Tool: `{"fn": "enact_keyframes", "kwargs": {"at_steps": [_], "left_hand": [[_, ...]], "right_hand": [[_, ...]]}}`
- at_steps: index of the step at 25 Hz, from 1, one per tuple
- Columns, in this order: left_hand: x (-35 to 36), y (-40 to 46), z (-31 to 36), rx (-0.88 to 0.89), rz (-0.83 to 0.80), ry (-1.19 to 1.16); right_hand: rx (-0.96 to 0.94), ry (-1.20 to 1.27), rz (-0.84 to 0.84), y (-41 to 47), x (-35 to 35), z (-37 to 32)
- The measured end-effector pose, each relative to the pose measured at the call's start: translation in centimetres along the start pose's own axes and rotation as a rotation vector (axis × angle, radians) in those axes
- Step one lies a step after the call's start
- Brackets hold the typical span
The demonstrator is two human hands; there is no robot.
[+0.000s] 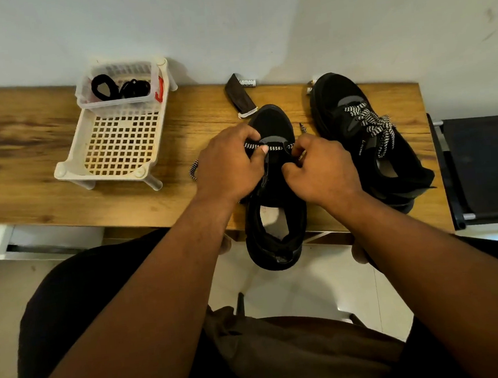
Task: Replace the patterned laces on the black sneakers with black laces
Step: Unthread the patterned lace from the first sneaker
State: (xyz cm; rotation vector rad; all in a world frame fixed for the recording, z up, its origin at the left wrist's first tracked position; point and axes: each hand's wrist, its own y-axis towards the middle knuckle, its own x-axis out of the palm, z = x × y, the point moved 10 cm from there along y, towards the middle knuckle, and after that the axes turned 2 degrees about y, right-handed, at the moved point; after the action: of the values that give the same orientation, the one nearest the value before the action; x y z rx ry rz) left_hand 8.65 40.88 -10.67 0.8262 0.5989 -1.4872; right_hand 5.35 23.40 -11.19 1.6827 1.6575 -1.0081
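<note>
Bare forearms, no sleeves; dark top, brown shorts point(299, 352).

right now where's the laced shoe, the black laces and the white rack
laced shoe point(335, 92), head view, on its toe
black laces point(120, 87), head view, on the coils in the basket
white rack point(119, 144), head view, on its grid floor

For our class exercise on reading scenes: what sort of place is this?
Probably a room at home: a wooden table against a plain white wall, a white plastic basket holding black laces, and a tiled floor.
</note>
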Motion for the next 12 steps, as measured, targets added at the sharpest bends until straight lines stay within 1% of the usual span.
{"fn": "enact_keyframes", "kwargs": {"at_steps": [2, 4, 5, 6, 7, 9, 10, 11, 12], "left_hand": [[0.5, -0.3, -0.6, -0.052, -0.033, 0.068], [0.8, -0.4, -0.6, -0.056, -0.052, 0.151], [1.2, -0.4, -0.7, -0.076, -0.087, 0.140], [1.4, -0.3, -1.4, -0.151, -0.129, 0.044], [1.5, -0.3, -2.4, -0.293, -0.171, -0.147], [2.5, -0.9, -3.7, -0.636, -0.213, -0.800], [2.9, -1.3, -4.2, -0.756, -0.191, -0.999], [2.9, -1.5, -4.6, -0.814, -0.155, -1.050], [2.5, -1.5, -5.0, -0.799, -0.110, -0.951]], "right_hand": [[-0.002, 0.006, -0.010, -0.1, 0.1, -0.1], [-0.005, 0.014, -0.014, -0.1, 0.2, -0.2], [-0.005, 0.014, -0.014, 0.0, 0.2, -0.2], [-0.005, 0.014, -0.013, 0.0, 0.2, -0.1], [-0.003, 0.015, -0.011, 0.0, 0.2, 0.0], [0.008, 0.022, -0.008, 0.1, 0.2, 0.3], [0.016, 0.027, -0.008, 0.1, 0.2, 0.4], [0.021, 0.030, -0.010, 0.1, 0.2, 0.4], [0.023, 0.028, -0.014, 0.1, 0.2, 0.4]]}}
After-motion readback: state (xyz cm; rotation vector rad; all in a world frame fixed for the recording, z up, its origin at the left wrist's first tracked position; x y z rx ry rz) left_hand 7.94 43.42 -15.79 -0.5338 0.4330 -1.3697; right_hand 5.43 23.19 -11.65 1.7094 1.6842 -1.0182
